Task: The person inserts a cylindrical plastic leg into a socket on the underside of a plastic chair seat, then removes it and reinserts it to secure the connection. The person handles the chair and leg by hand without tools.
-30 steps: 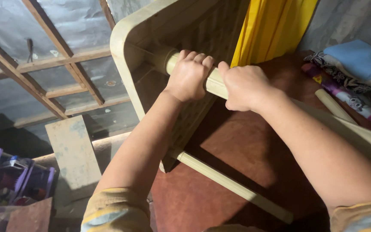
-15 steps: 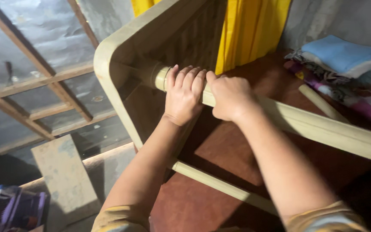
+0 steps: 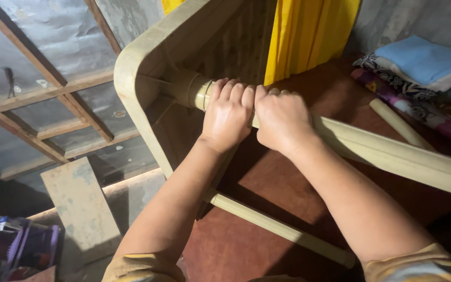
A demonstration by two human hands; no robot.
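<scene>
A beige plastic table [image 3: 147, 57] lies on its side on the reddish floor, its underside facing me. One round table leg [image 3: 392, 154] runs from a corner socket out to the right. My left hand [image 3: 228, 115] and my right hand [image 3: 280, 120] sit side by side, both wrapped around this leg close to the socket. A second table leg [image 3: 283, 230] sticks out lower down, near the floor. A third loose beige leg [image 3: 400, 125] lies on the floor at the right.
A yellow curtain [image 3: 309, 36] hangs behind the table. Folded blue and patterned cloths [image 3: 418, 68] are piled at the right. A wall of wooden battens and grey sheeting [image 3: 43, 94] fills the left, with a grey board [image 3: 79, 203] leaning low and purple items [image 3: 22, 245] beside it.
Both hands have stayed clenched on the leg near the socket. My view has shifted, so the table and hands now sit more to the right and closer.
</scene>
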